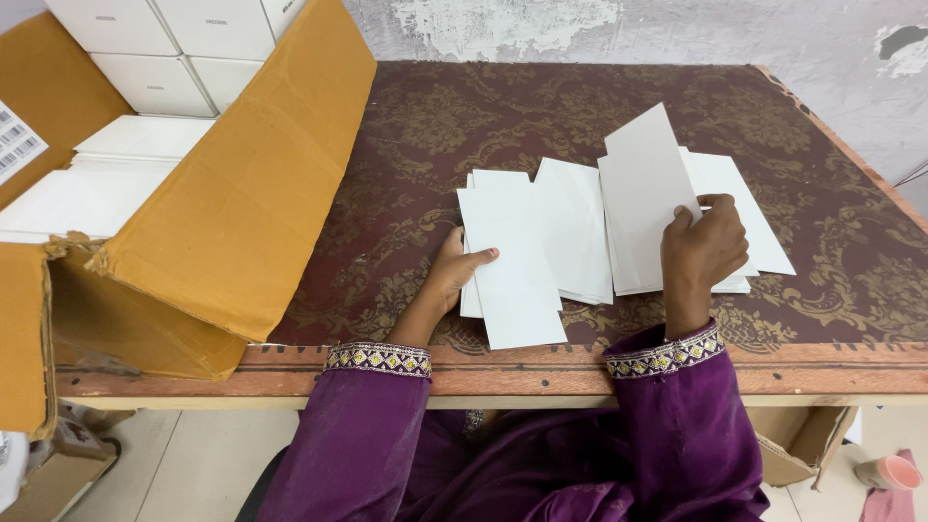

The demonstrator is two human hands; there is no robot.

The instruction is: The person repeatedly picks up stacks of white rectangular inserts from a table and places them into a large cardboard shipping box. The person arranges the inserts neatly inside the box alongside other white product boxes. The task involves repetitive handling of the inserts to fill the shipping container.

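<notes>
Left hand: your left hand (452,275) lies at the left edge of the nearest white card stack (512,271), thumb on top of the top sheet and fingers tucked under the stack's side. It grasps that stack lightly at its edge.
Right hand: your right hand (704,246) is closed on a raised white card (646,198), thumb behind and fingers curled over its right edge. The card stands tilted, its upper corner pointing away from you.
Nearest stack: it lies flat near the front edge of the table (406,145), its lower corner close to the wooden front rail (541,372).
Middle stack: a second white stack (576,227) lies just beside the first, partly overlapped by it on the left.
Right stack: more white sheets (744,208) lie fanned under and behind your right hand, touching the raised card.
Table surface: dark red-brown covering with a gold floral pattern.
Carton: an open cardboard carton (232,213) stands at your left, one flap leaning over the table's left end; it is well apart from both hands.
Carton contents: small white boxes (164,58) at the back, flat white sheets (106,179) in front of them.
Sleeves: both are purple with embroidered cuffs (379,359).
Floor, right: a pink cup (891,472) sits beside a lower cardboard box (797,445).
</notes>
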